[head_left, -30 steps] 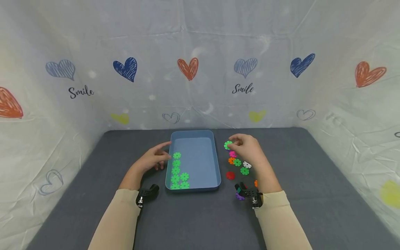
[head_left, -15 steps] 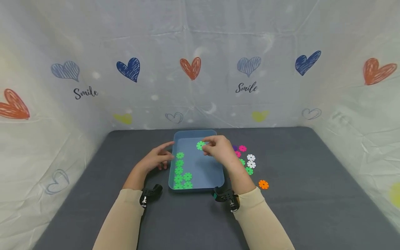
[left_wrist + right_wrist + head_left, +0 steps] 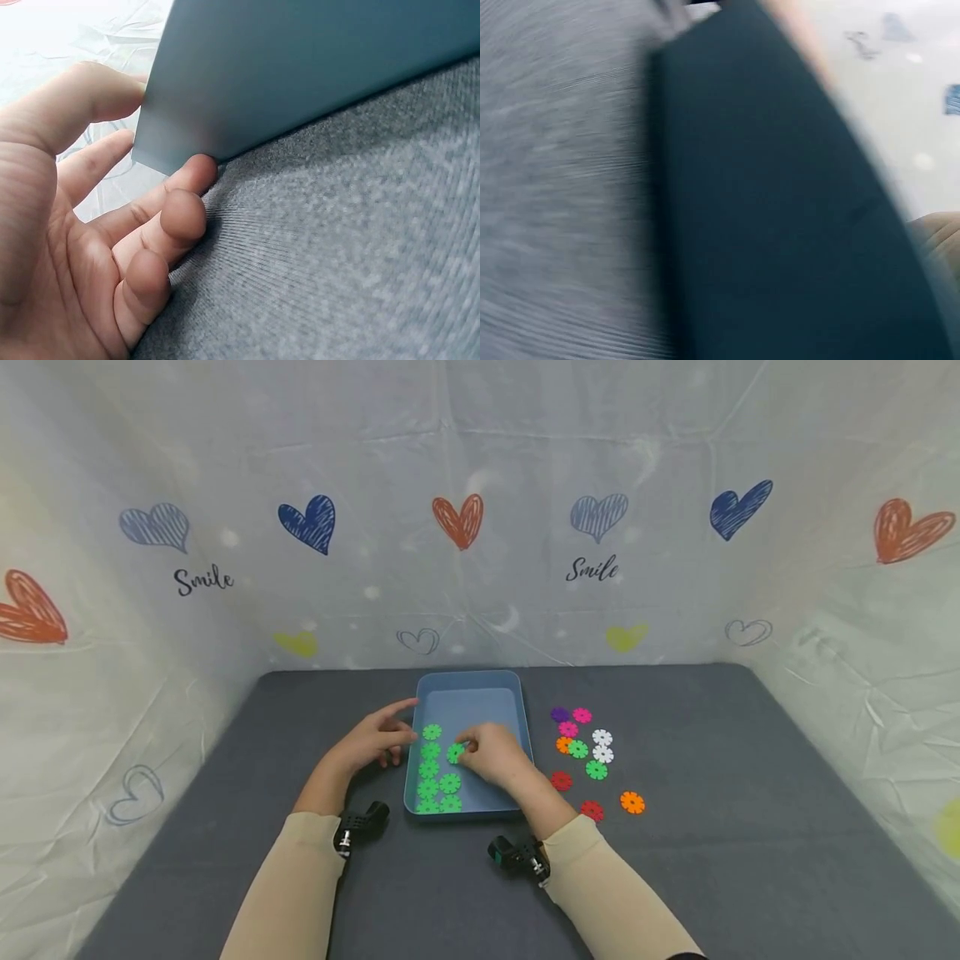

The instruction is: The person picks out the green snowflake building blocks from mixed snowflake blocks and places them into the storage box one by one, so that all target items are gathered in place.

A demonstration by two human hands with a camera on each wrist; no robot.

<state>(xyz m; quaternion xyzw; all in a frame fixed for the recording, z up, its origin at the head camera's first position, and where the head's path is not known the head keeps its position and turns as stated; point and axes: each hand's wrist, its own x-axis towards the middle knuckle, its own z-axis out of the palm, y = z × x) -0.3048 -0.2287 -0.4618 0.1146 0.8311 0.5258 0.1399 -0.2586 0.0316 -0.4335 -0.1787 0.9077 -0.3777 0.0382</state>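
My right hand (image 3: 492,753) pinches a green snowflake-shaped plastic disc (image 3: 455,753) between thumb and fingers, low over the blue tray (image 3: 474,700). Just below it in the head view, green discs (image 3: 450,783) lie in two columns along the tray's left side, the left column longer. My left hand (image 3: 372,742) stays at the tray's left side. Up close in the left wrist view, its thumb and fingertips (image 3: 196,172) touch the tray's outer wall (image 3: 300,67), with the other fingers loosely bent. The right wrist view is blurred and mostly filled by the tray's dark side (image 3: 780,202).
Right of the tray lie loose discs: a purple one (image 3: 559,714), pink (image 3: 582,715), white (image 3: 602,753), green (image 3: 596,769), red (image 3: 561,780) and orange (image 3: 632,802). A white cloth printed with hearts (image 3: 457,522) hangs behind the grey table (image 3: 675,860).
My right hand has carried the green disc left from the loose pieces, over the tray's rim and down beside the green columns. My left hand has stayed at the tray's side.
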